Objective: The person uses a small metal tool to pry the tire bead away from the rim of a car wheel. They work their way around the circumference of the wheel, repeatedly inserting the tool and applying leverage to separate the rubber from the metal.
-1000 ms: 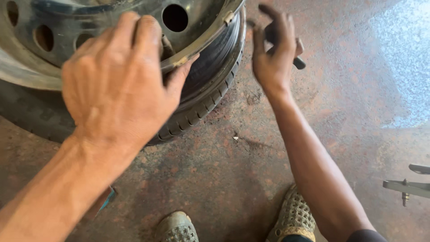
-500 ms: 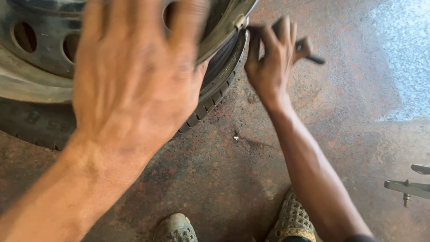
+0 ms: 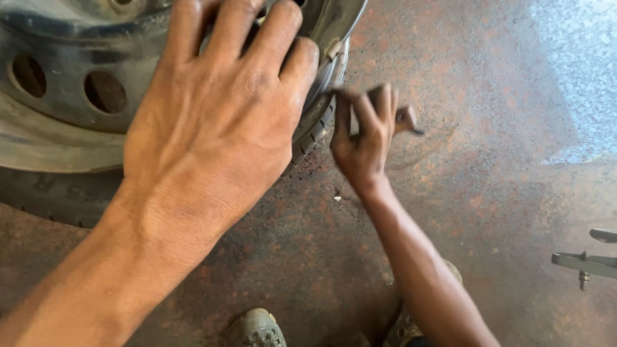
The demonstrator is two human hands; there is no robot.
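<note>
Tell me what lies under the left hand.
The left hand covers the steel rim edge and the tyre beside it. A small clip shows past the fingertips. Whatever sits beneath the palm is hidden.

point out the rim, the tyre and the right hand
rim (image 3: 61, 138), head view, bare metal face below the holes
tyre (image 3: 312, 132), head view, tread by the rim edge
right hand (image 3: 366, 138), head view, back of hand
</note>
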